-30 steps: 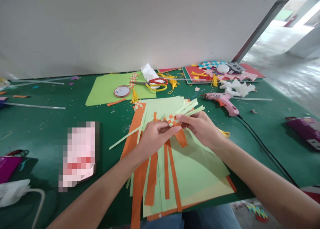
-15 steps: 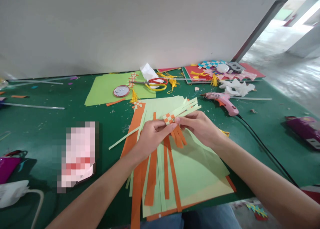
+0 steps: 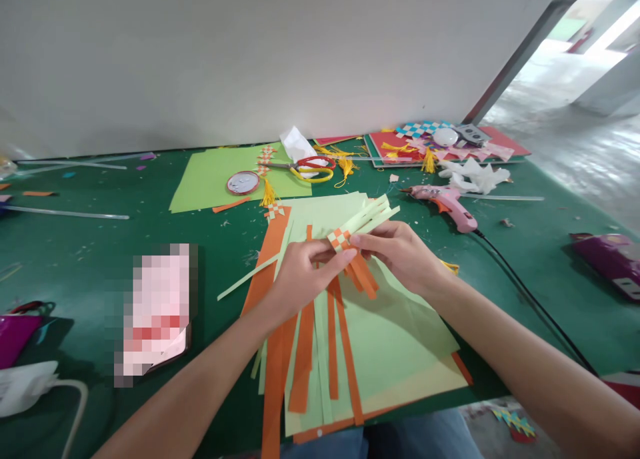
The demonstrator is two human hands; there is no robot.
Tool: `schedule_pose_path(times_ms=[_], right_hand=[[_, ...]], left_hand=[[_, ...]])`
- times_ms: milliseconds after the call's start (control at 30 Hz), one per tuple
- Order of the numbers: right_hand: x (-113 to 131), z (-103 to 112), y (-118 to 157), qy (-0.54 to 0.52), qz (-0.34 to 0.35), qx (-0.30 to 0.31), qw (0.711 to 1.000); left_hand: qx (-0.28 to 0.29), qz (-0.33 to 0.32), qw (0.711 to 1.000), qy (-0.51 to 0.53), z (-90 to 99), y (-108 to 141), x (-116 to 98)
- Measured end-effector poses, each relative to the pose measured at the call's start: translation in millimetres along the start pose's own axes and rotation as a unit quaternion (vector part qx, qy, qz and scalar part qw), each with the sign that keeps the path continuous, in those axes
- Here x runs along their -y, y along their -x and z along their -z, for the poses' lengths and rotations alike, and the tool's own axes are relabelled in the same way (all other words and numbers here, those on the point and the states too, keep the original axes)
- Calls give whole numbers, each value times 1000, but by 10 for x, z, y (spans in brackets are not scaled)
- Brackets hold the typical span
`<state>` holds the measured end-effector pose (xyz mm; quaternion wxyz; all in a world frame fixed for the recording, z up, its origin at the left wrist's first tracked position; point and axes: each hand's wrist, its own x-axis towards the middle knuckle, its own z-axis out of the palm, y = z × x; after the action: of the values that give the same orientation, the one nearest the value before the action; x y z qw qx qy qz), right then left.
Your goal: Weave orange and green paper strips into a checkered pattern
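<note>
Between my two hands is a small woven paper piece point(image 3: 339, 239), a check of orange and pale green. Pale green strip ends point(image 3: 373, 213) fan out from it to the upper right, and orange strip ends point(image 3: 363, 275) hang toward the lower right. My left hand point(image 3: 311, 272) pinches its lower left side, thumb on top. My right hand point(image 3: 395, 253) grips its right side with thumb and fingertips; some fingers are hidden behind the strips. Below both hands, loose orange strips point(image 3: 303, 365) and pale green strips lie over pale green sheets point(image 3: 400, 352).
A pink glue gun point(image 3: 447, 204) lies at right, its black cord running toward me. Scissors point(image 3: 313, 169), a tape roll point(image 3: 243, 183) and a yellow tassel point(image 3: 269, 192) are at the back on a green sheet point(image 3: 200, 179). A blurred-out pink object point(image 3: 157, 312) lies at left.
The woven piece has turned slightly in my hands. Its green ends sit closer together, and the orange ends have shifted a little to the right.
</note>
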<state>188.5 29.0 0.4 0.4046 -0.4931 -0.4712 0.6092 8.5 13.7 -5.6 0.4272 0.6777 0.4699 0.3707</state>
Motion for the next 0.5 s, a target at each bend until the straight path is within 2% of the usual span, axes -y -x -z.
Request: schedule_pose_path(times_ms=[200,500], right_hand=[[32,2,11,64,26,-8,998],[31,16,32,63,52,37,996]], left_hand=[[-61,-16,997,42,6,-3,15],[-54,-12,997,57,17,-17,45]])
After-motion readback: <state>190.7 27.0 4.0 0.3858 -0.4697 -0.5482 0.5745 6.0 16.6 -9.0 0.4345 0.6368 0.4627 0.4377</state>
